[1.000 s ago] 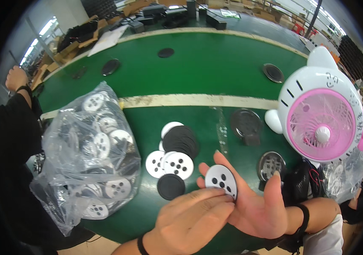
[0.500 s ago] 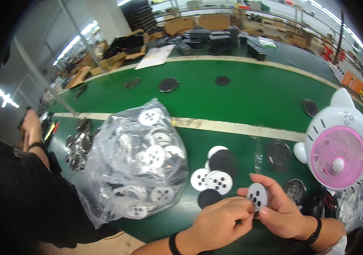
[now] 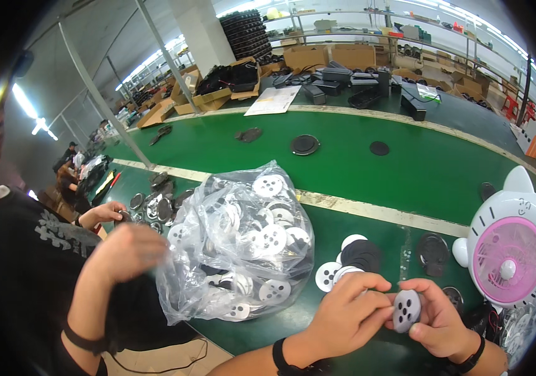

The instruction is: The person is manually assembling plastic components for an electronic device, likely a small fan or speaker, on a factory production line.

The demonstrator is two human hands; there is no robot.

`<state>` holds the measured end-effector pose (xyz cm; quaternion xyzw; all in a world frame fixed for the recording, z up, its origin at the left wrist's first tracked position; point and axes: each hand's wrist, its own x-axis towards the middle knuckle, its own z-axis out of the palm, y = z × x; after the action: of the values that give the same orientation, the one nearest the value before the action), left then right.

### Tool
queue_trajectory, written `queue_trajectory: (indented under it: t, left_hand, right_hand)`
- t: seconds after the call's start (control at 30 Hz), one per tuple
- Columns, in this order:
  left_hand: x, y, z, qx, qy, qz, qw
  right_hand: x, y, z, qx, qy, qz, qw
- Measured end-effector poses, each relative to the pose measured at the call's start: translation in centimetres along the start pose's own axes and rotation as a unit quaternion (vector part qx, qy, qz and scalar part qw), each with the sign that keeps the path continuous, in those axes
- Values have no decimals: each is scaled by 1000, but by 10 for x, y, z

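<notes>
A thin pale grey disc with several dark round holes (image 3: 407,311) is held upright at the lower right. My right hand (image 3: 445,323) is closed round its right edge, thumb at the front below and fingers behind. My left hand (image 3: 346,316) is closed too, its thumb and fingertips pinched at the disc's left edge. Just beyond my left hand lie black discs (image 3: 362,255) and white discs with dark holes (image 3: 327,276), loosely overlapped. Left of them a clear plastic bag (image 3: 243,235) bulges with many more such white discs.
A white and pink cat-eared fan (image 3: 509,250) stands at the right. Dark round parts lie near it (image 3: 432,254) and on the green belt (image 3: 304,145). At the left, a co-worker's blurred hand (image 3: 130,247) is beside the bag, near a pile of dark metallic round parts (image 3: 158,205).
The whole view has swung left, so things sit further right. Both my hands stay on the disc, its face now turned more toward me. The co-worker's arms have come into fuller view.
</notes>
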<state>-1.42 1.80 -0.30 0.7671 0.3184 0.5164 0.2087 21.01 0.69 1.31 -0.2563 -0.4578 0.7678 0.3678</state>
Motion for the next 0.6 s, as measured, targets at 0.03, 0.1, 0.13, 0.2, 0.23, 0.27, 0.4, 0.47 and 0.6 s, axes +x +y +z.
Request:
queue_trajectory:
  t: [0.03,0.1,0.13,0.2,0.23,0.27,0.4,0.47,0.6]
  left_hand:
    - [0,0,0,-5,20,-9,1000]
    - [0,0,-1,-21,-3,4,1000]
    - [-1,2,2,-33,-11,0,999]
    - [-3,5,6,-25,-28,1,999]
    - [-3,6,8,-33,-24,7,999]
    - [-3,5,9,-15,-19,26,999]
    - [-6,2,12,-50,18,-4,999]
    - [-10,0,15,-101,41,-66,992]
    - [-15,-3,27,-184,104,-150,966]
  right_hand:
    - [-2,-2,0,-7,16,-1,1000]
    - [0,-1,-4,-23,-32,-16,999]
    - [0,-1,-5,-27,-16,-9,999]
    - [0,0,-7,-10,-15,-6,1000]
    - [0,1,-8,10,-20,-2,1000]
    - [1,1,-9,-6,-26,-5,1000]
    - [0,-3,-9,12,-47,-3,999]
    - [-1,-8,-8,11,-49,3,999]
    - [-2,-18,-4,51,-63,8,997]
